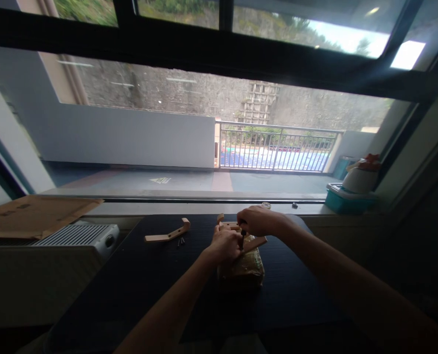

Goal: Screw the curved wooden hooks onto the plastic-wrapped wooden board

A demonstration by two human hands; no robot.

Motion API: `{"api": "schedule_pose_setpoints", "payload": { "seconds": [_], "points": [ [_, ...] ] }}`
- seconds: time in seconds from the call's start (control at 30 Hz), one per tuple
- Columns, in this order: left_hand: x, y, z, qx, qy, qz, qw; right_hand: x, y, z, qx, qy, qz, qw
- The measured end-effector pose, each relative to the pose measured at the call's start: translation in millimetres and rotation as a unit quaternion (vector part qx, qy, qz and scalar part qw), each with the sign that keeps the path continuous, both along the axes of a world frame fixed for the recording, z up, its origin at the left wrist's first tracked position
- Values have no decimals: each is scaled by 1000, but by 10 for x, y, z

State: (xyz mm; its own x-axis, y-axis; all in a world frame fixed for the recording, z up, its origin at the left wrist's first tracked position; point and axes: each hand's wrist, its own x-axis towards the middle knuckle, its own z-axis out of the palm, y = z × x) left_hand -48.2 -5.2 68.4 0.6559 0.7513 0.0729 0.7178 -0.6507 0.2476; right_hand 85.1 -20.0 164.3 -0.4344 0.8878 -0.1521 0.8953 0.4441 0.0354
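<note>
My right hand (257, 221) is closed round the top of a dark, upright tool that looks like a screwdriver (243, 234). Its lower end meets a wooden piece (255, 244) lying across a brown, tape-wrapped box (246, 270). Fingers of my left hand (226, 242) are closed on the wood just left of the tool's tip, pressing it on the box. Behind my hands shows another bit of wood with a curved end (220, 217). Both hands partly cover the wood and the tip. To the left lie a bent wooden hook (167, 236) and several small screws (181, 242).
The dark table (148, 275) stands against a window sill (204, 208). A roll of clear tape (266, 205) and a small dark object (294, 205) are on the sill. At left is a radiator (82, 241) with cardboard (38, 211) on top; a teal box (349, 199) is at right.
</note>
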Motion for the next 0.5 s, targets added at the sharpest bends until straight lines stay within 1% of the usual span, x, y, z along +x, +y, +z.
{"api": "schedule_pose_setpoints", "payload": {
  "seconds": [0.17, 0.37, 0.5],
  "points": [
    [10, -9, 2, 3, -2, 4, 1000, -57, -20, -44, 15, -11, -15, 1000],
    [6, 9, -31, 7, -9, 8, 1000, -78, -37, 54, -2, -25, -25, 999],
    [1, 23, -51, 8, -13, 6, 1000, -57, -39, 67, -11, -22, -7, 1000]
  ]
}}
